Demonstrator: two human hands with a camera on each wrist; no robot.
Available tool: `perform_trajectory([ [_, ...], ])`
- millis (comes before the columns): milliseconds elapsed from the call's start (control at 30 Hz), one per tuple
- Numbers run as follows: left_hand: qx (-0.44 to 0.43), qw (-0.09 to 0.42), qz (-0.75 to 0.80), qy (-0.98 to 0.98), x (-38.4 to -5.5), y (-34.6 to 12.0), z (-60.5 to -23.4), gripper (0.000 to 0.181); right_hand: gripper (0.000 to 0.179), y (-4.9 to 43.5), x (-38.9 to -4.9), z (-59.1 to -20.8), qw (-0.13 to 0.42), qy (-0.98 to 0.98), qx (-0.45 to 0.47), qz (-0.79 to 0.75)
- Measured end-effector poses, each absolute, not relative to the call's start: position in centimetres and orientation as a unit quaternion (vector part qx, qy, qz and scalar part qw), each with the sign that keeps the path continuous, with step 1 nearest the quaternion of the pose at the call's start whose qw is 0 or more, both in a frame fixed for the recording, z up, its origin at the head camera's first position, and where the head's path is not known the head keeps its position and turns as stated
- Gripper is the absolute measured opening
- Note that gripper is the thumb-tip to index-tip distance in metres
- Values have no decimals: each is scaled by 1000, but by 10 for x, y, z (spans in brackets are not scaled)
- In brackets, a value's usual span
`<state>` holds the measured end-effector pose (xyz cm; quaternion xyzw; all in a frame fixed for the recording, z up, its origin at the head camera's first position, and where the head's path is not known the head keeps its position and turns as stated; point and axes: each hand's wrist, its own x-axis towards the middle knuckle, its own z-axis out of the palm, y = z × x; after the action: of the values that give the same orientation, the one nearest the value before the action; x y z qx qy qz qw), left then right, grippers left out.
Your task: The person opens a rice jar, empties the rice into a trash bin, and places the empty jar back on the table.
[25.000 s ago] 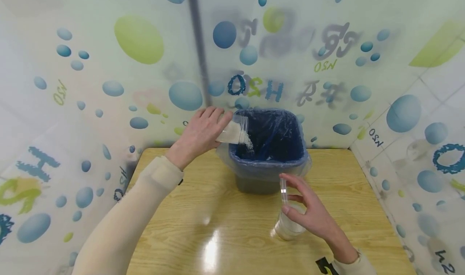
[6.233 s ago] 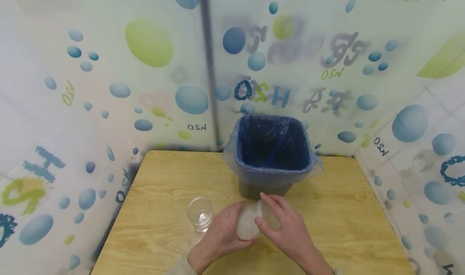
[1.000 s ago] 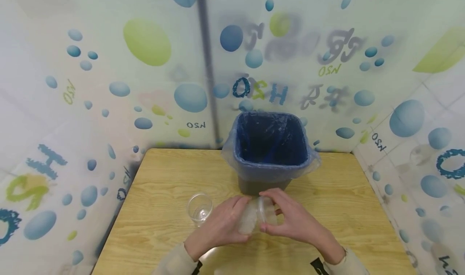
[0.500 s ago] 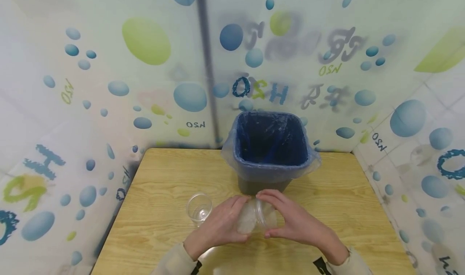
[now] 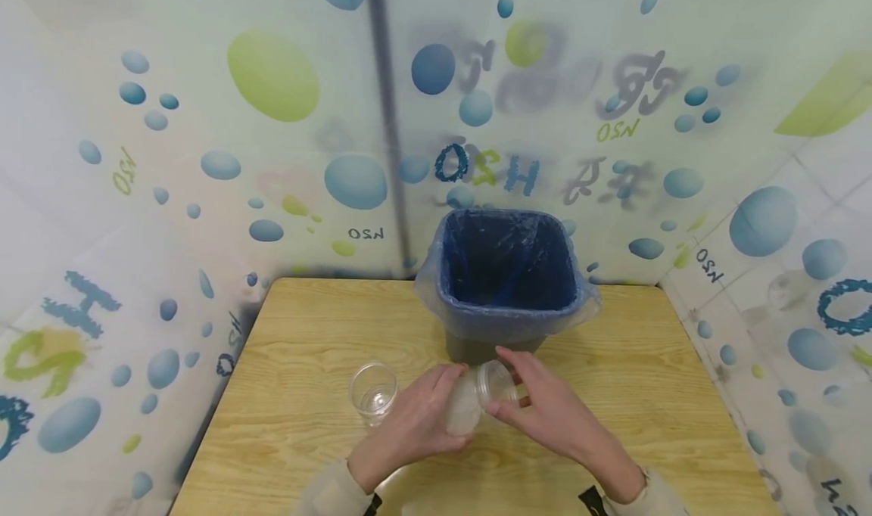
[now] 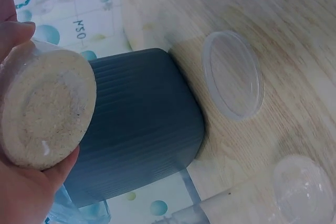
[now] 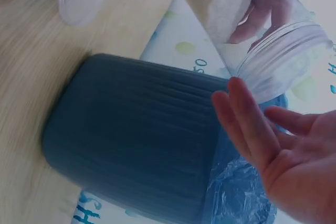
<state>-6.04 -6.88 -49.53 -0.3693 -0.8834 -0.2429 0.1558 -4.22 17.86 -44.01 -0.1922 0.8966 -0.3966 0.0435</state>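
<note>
Gripping a tilted clear jar (image 5: 463,410) in front of the bin (image 5: 477,349) with the left hand (image 5: 412,425), head view. Showing pale grains (image 6: 50,111) inside, left wrist view. Holding the right hand (image 7: 294,166) straight-fingered beside the jar's ridged end, right wrist view.

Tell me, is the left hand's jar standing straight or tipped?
Tipped: in the head view, the jar leans sideways from the left hand toward the right hand, and the left wrist view shows its bottom.

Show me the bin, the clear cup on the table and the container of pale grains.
Bin (image 6: 139,123): left wrist view, on its side wall.
Clear cup (image 5: 375,398): head view, on its inside bottom.
Container of pale grains (image 6: 50,111): left wrist view, on its base.
</note>
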Motion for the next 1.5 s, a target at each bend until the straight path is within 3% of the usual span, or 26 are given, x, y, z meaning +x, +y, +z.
perform_trajectory([
  [133,-370,160,-236,-884,-59,-67,-496,98,71,176,-42,-438,53,901,-163,-398],
  [400,-382,173,-227,-879,-61,-67,-497,97,64,180,-42,-439,-28,893,-263,-364],
  [733,-391,176,-227,-874,-64,-69,-499,99,81,189,-44,-440,-16,863,-363,-350],
  [867,-393,185,-223,-873,-65,-70,-500,100,85,190,-42,-437,26,869,-321,-375],
  [1100,-389,186,-217,-876,-65,-69,-499,99,74,179,-41,-436,67,887,-185,-418],
  [1300,-385,181,-203,-882,-63,-68,-498,99,69,178,-41,-439,51,893,-203,-399],
  [1500,-387,181,-200,-882,-62,-69,-501,98,65,181,-41,-440,9,889,-279,-363],
])
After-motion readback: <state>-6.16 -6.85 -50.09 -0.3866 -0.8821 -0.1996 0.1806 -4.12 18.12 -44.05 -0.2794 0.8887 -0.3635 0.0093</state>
